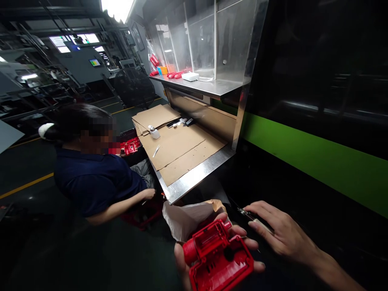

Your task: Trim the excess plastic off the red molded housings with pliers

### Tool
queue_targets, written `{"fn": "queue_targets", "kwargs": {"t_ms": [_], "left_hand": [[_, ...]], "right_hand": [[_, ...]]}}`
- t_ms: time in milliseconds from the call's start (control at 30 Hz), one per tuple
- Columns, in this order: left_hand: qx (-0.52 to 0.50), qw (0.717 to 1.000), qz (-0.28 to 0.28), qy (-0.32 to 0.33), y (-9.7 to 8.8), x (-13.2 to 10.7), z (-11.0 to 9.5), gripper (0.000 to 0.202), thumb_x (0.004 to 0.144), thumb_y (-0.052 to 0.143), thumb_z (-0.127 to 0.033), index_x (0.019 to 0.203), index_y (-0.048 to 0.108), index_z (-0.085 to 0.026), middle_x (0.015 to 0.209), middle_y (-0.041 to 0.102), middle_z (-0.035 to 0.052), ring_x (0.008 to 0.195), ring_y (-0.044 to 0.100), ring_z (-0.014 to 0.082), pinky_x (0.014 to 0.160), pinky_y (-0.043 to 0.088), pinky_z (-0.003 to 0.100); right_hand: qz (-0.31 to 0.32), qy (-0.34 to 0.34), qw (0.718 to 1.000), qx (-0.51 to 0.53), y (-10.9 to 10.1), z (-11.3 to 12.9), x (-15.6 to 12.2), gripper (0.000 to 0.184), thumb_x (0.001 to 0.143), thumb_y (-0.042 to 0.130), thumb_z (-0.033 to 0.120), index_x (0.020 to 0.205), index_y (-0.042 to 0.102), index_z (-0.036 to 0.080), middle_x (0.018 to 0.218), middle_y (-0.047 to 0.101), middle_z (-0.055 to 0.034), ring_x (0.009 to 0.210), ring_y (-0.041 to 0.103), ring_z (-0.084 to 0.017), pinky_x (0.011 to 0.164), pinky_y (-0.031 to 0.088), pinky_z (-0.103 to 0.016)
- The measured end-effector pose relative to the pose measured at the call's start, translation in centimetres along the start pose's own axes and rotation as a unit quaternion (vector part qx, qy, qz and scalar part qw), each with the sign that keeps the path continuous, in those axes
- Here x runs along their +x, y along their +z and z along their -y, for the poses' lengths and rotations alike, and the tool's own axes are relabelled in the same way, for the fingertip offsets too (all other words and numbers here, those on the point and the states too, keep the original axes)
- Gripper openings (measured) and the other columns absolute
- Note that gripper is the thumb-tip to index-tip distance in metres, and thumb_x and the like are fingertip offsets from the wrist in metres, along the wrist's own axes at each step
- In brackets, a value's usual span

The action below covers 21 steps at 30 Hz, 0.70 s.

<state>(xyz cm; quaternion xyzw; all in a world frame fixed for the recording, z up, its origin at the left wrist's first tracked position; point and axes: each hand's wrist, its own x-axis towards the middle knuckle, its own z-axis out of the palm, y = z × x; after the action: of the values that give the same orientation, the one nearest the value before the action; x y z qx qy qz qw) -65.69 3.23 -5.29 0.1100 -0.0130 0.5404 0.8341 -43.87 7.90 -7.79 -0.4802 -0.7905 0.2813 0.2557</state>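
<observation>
At the near edge of the scene, low and right of centre, the person's left hand (251, 243) cradles a red plastic housing (218, 254), thumb at its left side and fingers spread behind and to the right. The housing's hollow faces point up; its long axis slants from near left to far right, with a round collar on the left end and a slim stub at the far right. To its right, the right hand (281, 232) grips a slim hand tool (263, 225) with a pale handle and metal tip, fingers curled over it. The tool points far and left, roughly crosswise to the housing, its tip lying beyond the stub and apart from it. The right hand is thus on the stub's side, while the collar lies by the left thumb. A whitish bag (188, 218) sits just beyond the housing, and farther off stands a cardboard-covered workbench (200, 176).
</observation>
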Motion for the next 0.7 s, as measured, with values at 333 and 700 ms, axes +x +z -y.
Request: {"fn": "queue_targets", "kwargs": {"t_ms": [333, 700], "left_hand": [[0.091, 0.996, -0.011, -0.006, -1.2, -1.0, -1.8, 0.090, 0.085, 0.039, -0.084, 0.145, 0.053, -0.018, 0.142, 0.060, 0.0187, 0.133, 0.051, 0.0447, 0.108, 0.041, 0.066], [0.019, 0.999, -0.021, 0.022, -1.1, 0.2, -1.6, 0.088, 0.086, 0.047, -0.079, 0.140, 0.057, -0.011, 0.135, 0.066, 0.0189, 0.126, 0.060, 0.0379, 0.104, 0.051, 0.054]], "right_hand": [[0.014, -0.053, 0.998, -0.013, 0.5, 0.1, 1.5, 0.026, 0.105, 0.043, 0.037, 0.128, 0.054, 0.030, 0.116, 0.065, -0.0030, 0.101, 0.066, -0.016, 0.084, 0.058, -0.030], [0.014, -0.044, 0.999, -0.016, 0.5, -0.1, 1.7, 0.025, 0.105, 0.043, 0.037, 0.128, 0.053, 0.030, 0.118, 0.064, -0.0024, 0.103, 0.066, -0.016, 0.086, 0.058, -0.031]]}}
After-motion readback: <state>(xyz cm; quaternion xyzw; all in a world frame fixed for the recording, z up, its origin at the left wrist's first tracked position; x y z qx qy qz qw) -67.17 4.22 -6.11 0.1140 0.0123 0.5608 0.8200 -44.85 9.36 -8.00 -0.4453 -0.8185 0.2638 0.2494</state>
